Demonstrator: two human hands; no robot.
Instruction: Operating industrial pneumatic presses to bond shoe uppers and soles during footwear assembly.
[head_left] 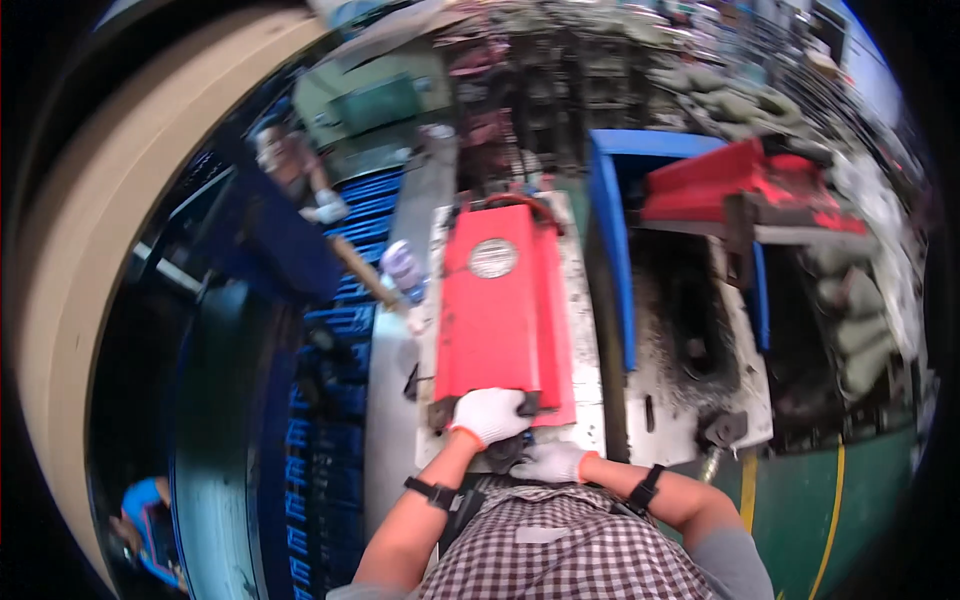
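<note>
A long red metal cover with a round pale emblem stretches away in front of me on a white, speckled machine bed. My left hand, in a white knitted glove with an orange cuff, is closed at the cover's near end, beside a dark block-like part. What its fingers grip is hidden. Just below and to the right, my right hand, gloved the same way, is curled at a black part close to my checked apron. Its fingertips are blurred against that dark part.
A bottle stands on the metal ledge left of the bed, near a wooden handle. Right of me is a second machine with a blue guard and a raised red cover. Another person's gloved hand shows beyond the blue racks.
</note>
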